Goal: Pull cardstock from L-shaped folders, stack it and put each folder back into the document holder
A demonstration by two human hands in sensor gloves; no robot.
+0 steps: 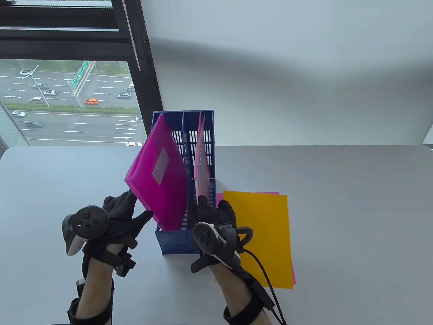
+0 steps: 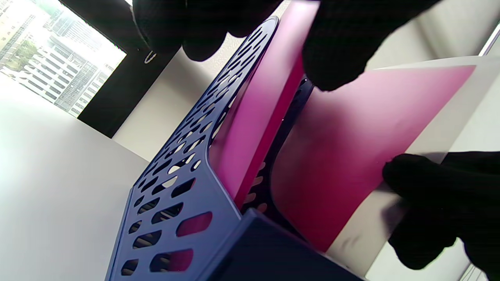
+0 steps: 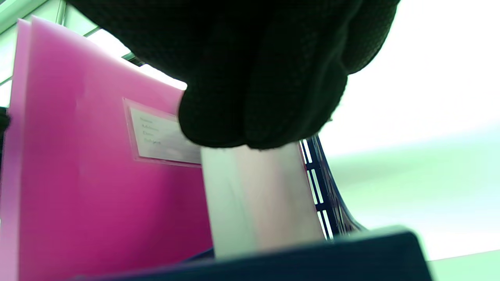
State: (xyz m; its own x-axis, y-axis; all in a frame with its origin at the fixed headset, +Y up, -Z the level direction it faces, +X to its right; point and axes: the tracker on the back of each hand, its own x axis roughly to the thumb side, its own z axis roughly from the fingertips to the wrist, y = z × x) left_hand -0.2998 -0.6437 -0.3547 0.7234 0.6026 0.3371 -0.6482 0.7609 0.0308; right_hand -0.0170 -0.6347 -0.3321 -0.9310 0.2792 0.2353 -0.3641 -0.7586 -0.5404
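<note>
Our surface [image 1: 338, 210] carries the blue holder [image 1: 176, 242] near its window side, with open room to the right beyond the yellow cardstock [image 1: 260, 237] stacked over a pink sheet just beside the holder. We judge the magenta folder [image 1: 159, 179] leans out of the left slot so it can slide back in; our left hand [image 1: 125, 216] has its grip pinching the lower edge. Our right hand [image 1: 213, 216] has its grip curled on the paler folder [image 1: 200, 159] in the right slot, likely to draw it out.

table [image 1: 338, 220]: grey | on it: blue document holder [image 1: 177, 242]; orange-over-pink cardstock stack [image 1: 264, 237] just right
</note>
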